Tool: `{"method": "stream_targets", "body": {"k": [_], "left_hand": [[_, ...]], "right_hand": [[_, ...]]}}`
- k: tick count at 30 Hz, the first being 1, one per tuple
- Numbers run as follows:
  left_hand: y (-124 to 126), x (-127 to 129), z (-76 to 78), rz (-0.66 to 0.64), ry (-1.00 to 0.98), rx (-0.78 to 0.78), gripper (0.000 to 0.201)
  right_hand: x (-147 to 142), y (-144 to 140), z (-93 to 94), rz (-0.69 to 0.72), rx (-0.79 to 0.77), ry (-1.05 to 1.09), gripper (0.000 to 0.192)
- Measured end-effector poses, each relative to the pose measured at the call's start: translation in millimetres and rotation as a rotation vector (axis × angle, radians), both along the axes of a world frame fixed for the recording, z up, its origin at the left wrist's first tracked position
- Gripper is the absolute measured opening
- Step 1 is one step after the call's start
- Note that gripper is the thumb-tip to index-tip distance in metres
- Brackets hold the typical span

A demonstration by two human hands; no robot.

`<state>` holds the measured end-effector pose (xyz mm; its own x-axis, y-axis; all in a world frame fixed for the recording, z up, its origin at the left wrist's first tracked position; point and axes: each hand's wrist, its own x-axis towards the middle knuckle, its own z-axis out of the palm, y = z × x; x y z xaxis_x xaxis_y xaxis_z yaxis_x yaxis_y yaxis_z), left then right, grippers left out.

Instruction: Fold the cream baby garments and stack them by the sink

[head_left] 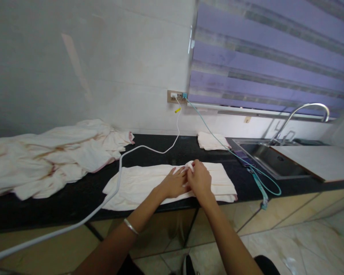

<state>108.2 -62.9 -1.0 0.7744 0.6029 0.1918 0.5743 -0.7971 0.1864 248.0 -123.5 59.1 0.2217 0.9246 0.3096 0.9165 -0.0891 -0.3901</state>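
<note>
A folded white cloth [149, 179] lies flat along the front of the black desk [149, 141], and both hands are on it. The left hand [172, 185] rests palm down, its fingers slightly spread over the cloth. The right hand [200, 178] is just beside it, touching it, with bent fingers pinching a small white bunch [190, 165]; whether that is part of the cloth I cannot tell. A silver bracelet [131, 226] circles the left forearm.

To the left lies a crumpled white sheet [71, 152] with brown stains. A white cable [143, 147] runs from the wall socket [180, 98] down across the view, passing in front of the cloth's left end. Toward the back, right of the hands, sits a smaller folded cloth [211, 141]. A teal cord [208, 125] runs from the same socket past it toward the sink [275, 158], where a teal strap [260, 187] hangs over the desk's front edge.
</note>
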Motion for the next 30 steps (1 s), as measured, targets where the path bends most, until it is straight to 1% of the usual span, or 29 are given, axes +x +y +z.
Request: {"method": "stream_targets", "body": {"k": [3,6,9,11,12,14,16,18,20,21,22,24,25,26,28,29,30], "left_hand": [[5,0,1.9,-0.007,-0.056,-0.076,0.059],[15,-2,3.6,-0.013,-0.215,-0.216,0.05],[27,-5,4.4,-0.011,-0.459,-0.433,0.053],[32,-5,4.3,0.06,-0.652,-0.548,0.052],[33,-5,4.1,0.117,-0.734,-0.577,0.051],[32,-2,3.3,0.2,-0.808,-0.579,0.056],[28,2,1.7,0.188,-0.754,-0.505,0.063],[23,4,-1.2,0.149,-0.596,-0.379,0.061],[20,6,-5.7,0.143,-0.392,-0.238,0.056],[18,6,-8.4,0.158,-0.302,-0.172,0.055],[17,6,-11.1,0.174,-0.228,-0.112,0.055],[15,5,-16.0,0.204,-0.133,-0.011,0.057],[14,5,-18.0,0.215,-0.104,0.024,0.057],[14,5,-19.5,0.216,-0.079,0.048,0.057],[14,4,-21.4,0.21,-0.044,0.075,0.058],[15,4,-21.8,0.207,-0.034,0.081,0.058],[15,4,-21.9,0.205,-0.029,0.083,0.058]], "right_hand": [[-11,2,-13.5,0.062,-0.008,0.012,0.021],[-10,1,-28.7,0.18,0.031,0.051,0.022],[0,-3,-42.4,0.284,0.081,0.098,0.023],[7,-5,-47.7,0.357,0.093,0.091,0.023],[10,-7,-48.7,0.403,0.096,0.086,0.024],[14,-8,-47.6,0.514,0.095,0.105,0.026],[20,-9,-43.1,0.628,0.077,0.17,0.027],[29,-10,-37.4,0.715,0.063,0.255,0.027],[44,-11,-33.1,0.74,0.071,0.34,0.027],[54,-12,-32.2,0.715,0.088,0.379,0.027],[66,-12,-32.3,0.658,0.117,0.411,0.028],[95,-14,-35.2,0.457,0.2,0.429,0.03],[112,-15,-37.7,0.33,0.238,0.404,0.031],[129,-16,-40.4,0.211,0.245,0.352,0.032],[161,-17,-45.3,0.014,0.154,0.226,0.035],[175,-18,-47.1,-0.071,0.095,0.196,0.037],[186,-19,-48.3,-0.125,0.031,0.202,0.039]]}}
